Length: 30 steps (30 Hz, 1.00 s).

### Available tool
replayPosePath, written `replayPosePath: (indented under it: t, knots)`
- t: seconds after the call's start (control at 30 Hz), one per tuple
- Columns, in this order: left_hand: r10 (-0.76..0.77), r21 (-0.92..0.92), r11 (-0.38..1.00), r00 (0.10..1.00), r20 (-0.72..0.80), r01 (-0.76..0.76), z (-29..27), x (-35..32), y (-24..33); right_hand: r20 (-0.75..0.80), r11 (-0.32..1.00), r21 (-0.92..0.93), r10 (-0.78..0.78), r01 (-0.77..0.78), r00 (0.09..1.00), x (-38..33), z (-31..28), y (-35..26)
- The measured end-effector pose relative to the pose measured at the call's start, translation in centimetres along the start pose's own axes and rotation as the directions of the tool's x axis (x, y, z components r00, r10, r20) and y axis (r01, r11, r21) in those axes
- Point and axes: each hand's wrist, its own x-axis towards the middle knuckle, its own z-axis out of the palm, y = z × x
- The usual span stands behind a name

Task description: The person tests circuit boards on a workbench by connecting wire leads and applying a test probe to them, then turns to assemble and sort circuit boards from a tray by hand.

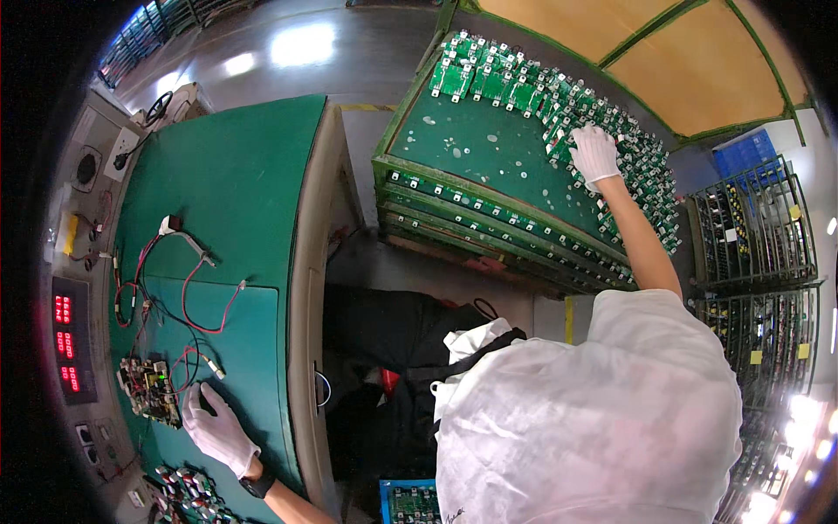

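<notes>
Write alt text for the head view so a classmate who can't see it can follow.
A person's white-gloved right hand is among green circuit boards crowded on a rack, while the gloved left hand rests beside an electronic assembly on a green workbench. A red digital display glows at the far left.

My camera shows a green bench [227, 175] under the left fingers [189, 403] and tan panels [698, 65] past the right fingers [586, 136]; racks [758, 289] stand right of the latter, and beyond both, grey floor [380, 44] mirrors light [303, 44].
</notes>
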Motion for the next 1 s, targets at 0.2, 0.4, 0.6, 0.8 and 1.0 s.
replayPosePath:
  t: [0.2,0.4,0.6,0.8,1.0]
  knots:
    - [-0.05,0.032,0.998,0.998,0.028,0.049,-1.3,-0.2,-0.4,-0.082,0.994,-0.024,-0.105,0.103,0.991,-1.7,-1.6,-0.1]
    - [0.031,-0.54,0.819,0.954,-0.297,-0.194,-5.1,-5.3,4.3,-0.425,0.916,-0.051,-0.381,0.398,0.821,-2.0,-9.2,-3.2]
    - [0.317,-0.831,-0.28,0.863,0.393,0.481,-5.7,-7.5,14.4,-0.775,0.498,0.041,-0.531,0.866,0.342,-2.2,-20.4,-18.6]
    - [0.268,-0.464,-0.744,0.851,0.452,0.481,-5.5,-7.1,12.5,-0.918,-0.247,-0.164,-0.316,0.955,-0.239,-6.8,-26.6,-35.7]
    - [-0.324,-0.779,-0.502,0.754,0.571,0.375,-8.0,-9.3,3.6,-0.905,-0.515,-0.314,-0.093,0.797,-0.416,-10.3,-29.0,-46.3]
